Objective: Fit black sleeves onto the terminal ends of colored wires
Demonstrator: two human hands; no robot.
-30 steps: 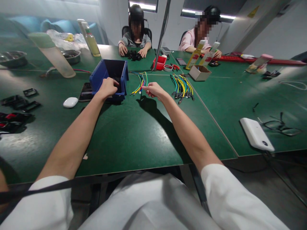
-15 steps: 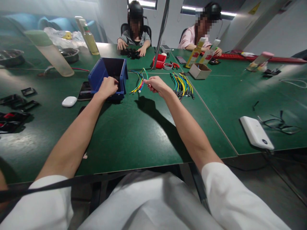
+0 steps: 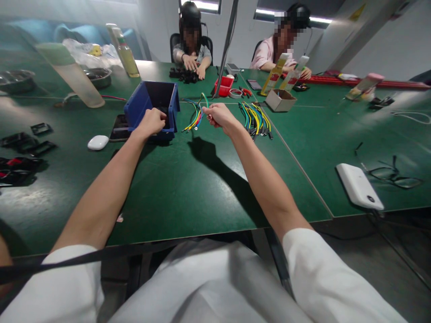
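Observation:
My left hand (image 3: 152, 122) rests closed on the front rim of a blue plastic bin (image 3: 141, 105), fingers curled over the edge into it. My right hand (image 3: 220, 117) is closed in a pinch on a small bunch of coloured wires (image 3: 197, 114), green, yellow, blue and red, lifted off the green table (image 3: 188, 179). A larger bundle of coloured wires (image 3: 256, 119) lies just right of my right hand.
A white mouse (image 3: 98, 142) and a phone (image 3: 119, 128) lie left of the bin. Black parts (image 3: 20, 148) sit at far left. A white power bank (image 3: 359, 187) and glasses (image 3: 393, 175) lie right. Two people work at the far side, with bottles, a cardboard box (image 3: 280, 101) and a red tray (image 3: 224, 86).
My right hand has pinched the small bunch of wires and raised it a little, moving slightly up and right. My left hand has stayed on the bin.

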